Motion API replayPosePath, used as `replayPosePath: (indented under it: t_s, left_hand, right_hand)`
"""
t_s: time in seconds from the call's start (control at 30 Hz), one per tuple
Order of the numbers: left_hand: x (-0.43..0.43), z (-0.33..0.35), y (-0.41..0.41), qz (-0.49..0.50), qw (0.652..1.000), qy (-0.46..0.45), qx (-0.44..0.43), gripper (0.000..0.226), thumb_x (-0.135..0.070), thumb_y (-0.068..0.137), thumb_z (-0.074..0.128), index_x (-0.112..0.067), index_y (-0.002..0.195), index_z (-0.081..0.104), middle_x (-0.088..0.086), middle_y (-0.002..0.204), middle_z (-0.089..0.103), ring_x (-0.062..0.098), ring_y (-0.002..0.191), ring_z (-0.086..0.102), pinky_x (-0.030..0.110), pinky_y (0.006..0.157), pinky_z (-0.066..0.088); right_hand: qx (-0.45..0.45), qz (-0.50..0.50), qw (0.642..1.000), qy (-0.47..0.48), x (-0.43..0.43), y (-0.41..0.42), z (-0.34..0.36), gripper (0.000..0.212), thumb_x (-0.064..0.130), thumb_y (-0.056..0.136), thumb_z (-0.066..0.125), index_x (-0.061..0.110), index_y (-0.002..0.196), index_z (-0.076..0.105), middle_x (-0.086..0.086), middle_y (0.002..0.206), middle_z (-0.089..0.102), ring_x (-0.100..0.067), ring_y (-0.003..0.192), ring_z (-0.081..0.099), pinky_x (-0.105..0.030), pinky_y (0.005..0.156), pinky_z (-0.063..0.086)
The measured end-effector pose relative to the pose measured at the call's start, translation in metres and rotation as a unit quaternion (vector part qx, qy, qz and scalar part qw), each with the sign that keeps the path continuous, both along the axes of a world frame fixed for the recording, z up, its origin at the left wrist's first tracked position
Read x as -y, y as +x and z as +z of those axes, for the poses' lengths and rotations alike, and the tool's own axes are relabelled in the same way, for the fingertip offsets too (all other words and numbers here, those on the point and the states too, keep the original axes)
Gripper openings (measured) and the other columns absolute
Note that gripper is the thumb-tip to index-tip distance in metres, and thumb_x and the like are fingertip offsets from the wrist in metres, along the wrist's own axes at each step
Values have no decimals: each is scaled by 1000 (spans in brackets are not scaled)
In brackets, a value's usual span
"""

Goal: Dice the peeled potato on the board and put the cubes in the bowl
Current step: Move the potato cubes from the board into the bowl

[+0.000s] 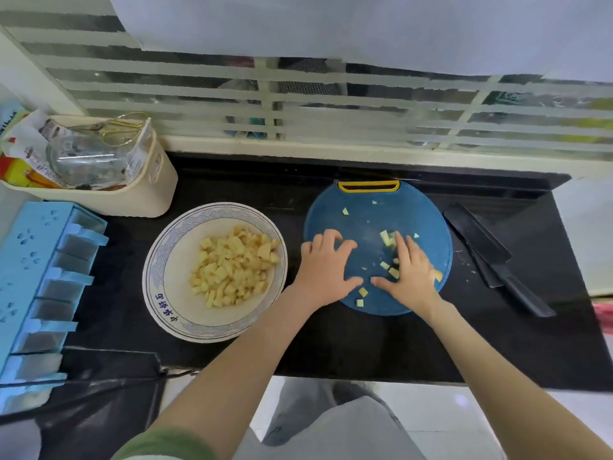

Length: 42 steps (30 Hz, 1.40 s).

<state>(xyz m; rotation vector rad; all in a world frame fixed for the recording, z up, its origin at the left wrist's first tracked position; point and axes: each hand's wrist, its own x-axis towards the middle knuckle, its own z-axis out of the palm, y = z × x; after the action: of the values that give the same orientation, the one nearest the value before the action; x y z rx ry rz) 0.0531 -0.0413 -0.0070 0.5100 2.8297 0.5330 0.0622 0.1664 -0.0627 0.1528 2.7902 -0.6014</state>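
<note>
Person seen from above. Both forearms are bare down to L hand (326, 267) and R hand (409, 277). L upper arm has a green sleeve (172, 444) at btm of frame, matte fabric, w/ a paler strip along its lowest visible edge. R arm is bare up to frame edge. Btwn the arms, grey clothing (331, 423): lighter grey cloth in front, darker grey folds behind. Garment type unclear.
</note>
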Motion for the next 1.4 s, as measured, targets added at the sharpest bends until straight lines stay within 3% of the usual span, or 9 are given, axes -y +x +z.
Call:
replayPosePath:
  t_s: [0.1, 0.2, 0.4, 0.57, 0.77, 1.0, 1.1, 1.2, 1.4]
  left_hand:
    - [-11, -22, 6, -54, 992, -108, 40, 69, -68, 71, 63, -19, 118, 50, 3, 120, 36, 23, 112, 36, 38, 96, 26]
    - [-22, -40, 7, -46, 991, -117, 49, 64, -74, 71, 58, -19, 103, 53, 1, 111, 37, 21, 105, 37, 38, 93, 28]
    - [-36, -59, 4, 14, 989, -118, -83, 53, -69, 80, 43, -19, 78, 60, 1, 89, 47, 20, 83, 49, 38, 76, 38]
    - [-48, -63, -4, 60, 981, -122, -141, 42, -51, 86, 41, -17, 70, 59, 1, 75, 51, 19, 70, 50, 35, 66, 37]
    - [-68, -66, -6, 53, 976, -165, -128, 24, -39, 78, 53, -16, 73, 60, -1, 69, 55, 17, 67, 51, 34, 67, 33]
    - [-78, -54, -13, 94, 972, -208, -61, 25, -38, 75, 65, -14, 76, 59, 0, 69, 58, 18, 67, 54, 34, 68, 38]
    - [-79, -45, -20, 86, 969, -233, -9, 32, -41, 90, 51, -11, 100, 55, 3, 95, 60, 21, 92, 54, 36, 86, 35]
    - [-79, -40, -29, 89, 970, -227, 4, 37, -40, 94, 44, -8, 111, 49, 6, 110, 57, 23, 104, 50, 37, 94, 30]
    - [-71, -21, -35, 114, 976, -184, 7, 30, -35, 90, 44, -11, 105, 52, 3, 105, 59, 21, 98, 51, 36, 87, 29]
  right_hand:
    - [39, -8, 998, 48, -21, 19, -15, 109, 69, 80, 58, 22, 156, -5, -6, 164, 0, -24, 151, -3, -48, 119, 2]
    - [-10, 22, 998, 55, -26, 15, -26, 100, 69, 85, 49, 20, 156, -2, -5, 164, 1, -22, 151, -4, -43, 119, -6]
    - [-109, 130, 985, 13, -19, -34, -36, 65, 50, 97, 25, 22, 155, 18, -15, 157, 29, -33, 147, 23, -47, 118, 20]
    - [-241, 147, 958, 44, -10, -54, -45, 37, 28, 96, 37, 15, 123, 59, -11, 120, 61, -30, 112, 48, -48, 90, 48]
    - [-252, 84, 959, 97, -9, -59, -41, 15, 19, 88, 56, 5, 84, 57, -13, 82, 58, -30, 73, 54, -38, 62, 46]
    - [-237, 103, 955, 146, -9, -61, -32, 23, 17, 79, 74, 8, 69, 55, -4, 56, 51, -21, 44, 51, -27, 38, 37]
    - [-172, 90, 975, 106, -9, -68, -22, 26, 16, 78, 78, 5, 69, 56, -6, 52, 53, -23, 39, 51, -24, 36, 30]
    - [-67, -26, 997, 0, -7, -72, -13, 24, 22, 99, 50, 2, 87, 56, -11, 68, 60, -31, 60, 57, -34, 53, 43]
    - [-9, -215, 949, -229, 1, -74, 22, 42, 23, 99, 46, 11, 60, 33, 1, 54, 35, -14, 54, 31, -30, 51, 28]
